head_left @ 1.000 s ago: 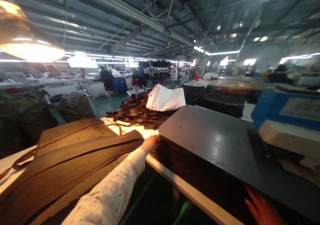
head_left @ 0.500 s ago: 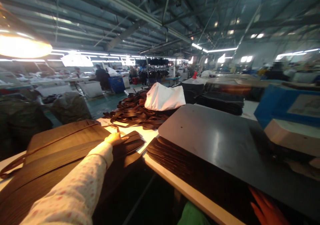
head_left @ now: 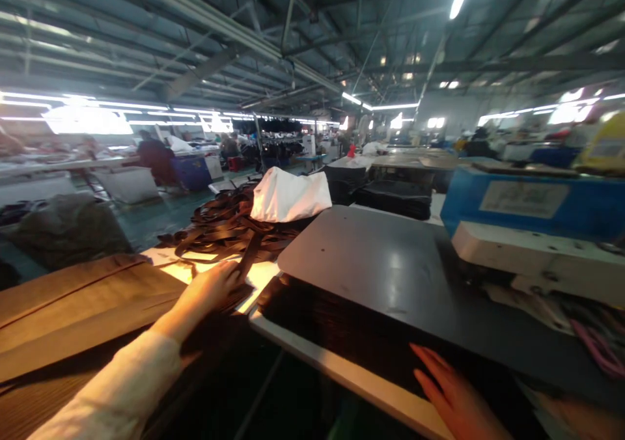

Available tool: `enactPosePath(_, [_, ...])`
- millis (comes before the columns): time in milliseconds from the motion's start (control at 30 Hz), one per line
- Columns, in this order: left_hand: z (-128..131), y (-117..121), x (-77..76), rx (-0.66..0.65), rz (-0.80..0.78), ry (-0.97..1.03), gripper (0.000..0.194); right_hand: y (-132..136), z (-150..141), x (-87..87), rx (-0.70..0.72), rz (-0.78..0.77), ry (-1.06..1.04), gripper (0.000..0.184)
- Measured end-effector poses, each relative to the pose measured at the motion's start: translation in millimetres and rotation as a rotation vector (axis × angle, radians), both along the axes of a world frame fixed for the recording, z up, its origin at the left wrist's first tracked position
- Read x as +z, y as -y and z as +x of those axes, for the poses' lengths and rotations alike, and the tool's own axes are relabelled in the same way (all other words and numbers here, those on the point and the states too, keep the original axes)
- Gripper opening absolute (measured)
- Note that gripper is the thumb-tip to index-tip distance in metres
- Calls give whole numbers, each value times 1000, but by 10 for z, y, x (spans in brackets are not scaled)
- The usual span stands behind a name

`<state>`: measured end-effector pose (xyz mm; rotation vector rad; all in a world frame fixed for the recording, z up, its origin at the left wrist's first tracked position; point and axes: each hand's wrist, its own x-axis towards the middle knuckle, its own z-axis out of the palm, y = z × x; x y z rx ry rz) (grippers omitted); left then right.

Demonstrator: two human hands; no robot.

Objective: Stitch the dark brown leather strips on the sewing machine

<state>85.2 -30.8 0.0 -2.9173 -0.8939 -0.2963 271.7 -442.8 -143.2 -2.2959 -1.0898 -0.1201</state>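
Observation:
My left hand [head_left: 217, 290] reaches forward over the brown fabric pieces and closes on a dark strap [head_left: 250, 252]. The strap runs up from my fingers to a tangled pile of dark straps [head_left: 219, 222]. A white cloth [head_left: 291, 194] lies on that pile. Layered brown fabric pieces [head_left: 97, 290] spread out left of my arm. My right hand [head_left: 452, 388] is open, fingers stretched, against dark material below the grey metal plate [head_left: 371, 264]. Whether its fingertips press on it I cannot tell. A stack of dark fabric pieces [head_left: 312, 310] sits under the plate.
A sewing machine head [head_left: 532, 258] stands at the right, with a blue box [head_left: 469, 196] behind it. Pink-handled scissors [head_left: 596, 352] lie near the machine. A pale table edge [head_left: 336, 375] runs in front. Dark stacks [head_left: 393, 196] stand beyond the plate.
The view has swung right. My left hand has moved from the fabric stack to the strap, which now stretches up from it. My right hand shows more fully along the plate's near edge.

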Motion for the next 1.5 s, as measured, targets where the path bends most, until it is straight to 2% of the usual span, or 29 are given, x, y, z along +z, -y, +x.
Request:
enactPosePath(67, [151,526,84,-157,0,100,31,-191,-262,409,110,42,-166,40])
enactPosePath(133, [291,1102,126,-313,-47,120,33,-352,-465,784,163,148,-268,44])
enactPosePath(200, [430,1646,115,-485,-142,119,41,-452,-582,1044,217,276,-360,45])
enactPosePath(267, [570,2097,65,-654,-263,141,49,-478,-613,1164,217,391,-464,36])
enactPosePath(333, [699,2435,14,-764,-406,198,60,-428,-566,1192,133,501,-526,34])
enactPosePath(400, [796,2670,1,-842,-530,243,69,-311,-456,1204,6,602,-525,37])
enactPosePath(467, [859,2823,46,-934,-597,249,69,-150,-304,1253,-97,654,-490,37])
enactPosePath(567, [960,2932,181,-1063,-565,245,49,100,-30,1373,-177,599,-449,35])
enactPosePath(667, [1178,2919,254,-1073,-436,312,30,275,246,1421,-172,429,-485,33])
enactPosePath(733, [1391,2861,199,-1036,-350,334,27,335,400,1384,-167,291,-504,32])
enactPosePath(833, [1705,2761,-4,-1014,-257,253,28,362,570,1282,-223,95,-413,29])
enactPosePath(900, [1853,2721,-138,-1020,-225,207,29,358,650,1231,-303,29,-332,30])
enactPosePath(1000, [1968,2715,-231,-1032,-215,204,29,331,733,1220,-403,-9,-267,38])
enactPosePath(1133, [2030,2744,-211,-1063,-224,209,26,270,803,1266,-441,-71,-190,34])
enactPosePath(1233, [2062,2755,-198,-1078,-224,219,24,242,855,1269,-469,-49,-171,33])
enactPosePath(1500, [2094,2750,-211,-1093,-207,224,25,239,899,1230,-449,-19,-145,30])
